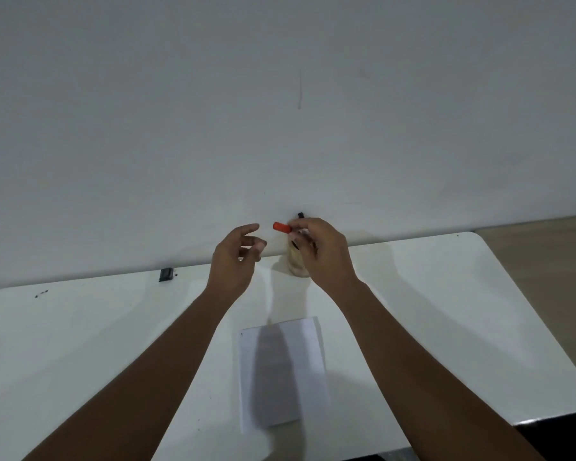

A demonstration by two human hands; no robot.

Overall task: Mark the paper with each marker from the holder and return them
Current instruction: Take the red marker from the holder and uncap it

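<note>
A white sheet of paper point(283, 374) lies on the table in front of me, between my forearms. At the table's far edge stands a pale holder point(295, 262), mostly hidden behind my right hand. My right hand point(320, 251) grips a marker with a red cap point(282, 227), whose cap sticks out to the left above the holder. A black marker tip point(301, 215) pokes up just behind my fingers. My left hand point(236, 257) hovers to the left of the red cap, fingers apart and curled, holding nothing.
The white table point(446, 294) has rounded corners and butts against a plain white wall. A small black object point(166, 274) sits at the back edge on the left. A few dark specks point(41, 293) lie near the far left corner.
</note>
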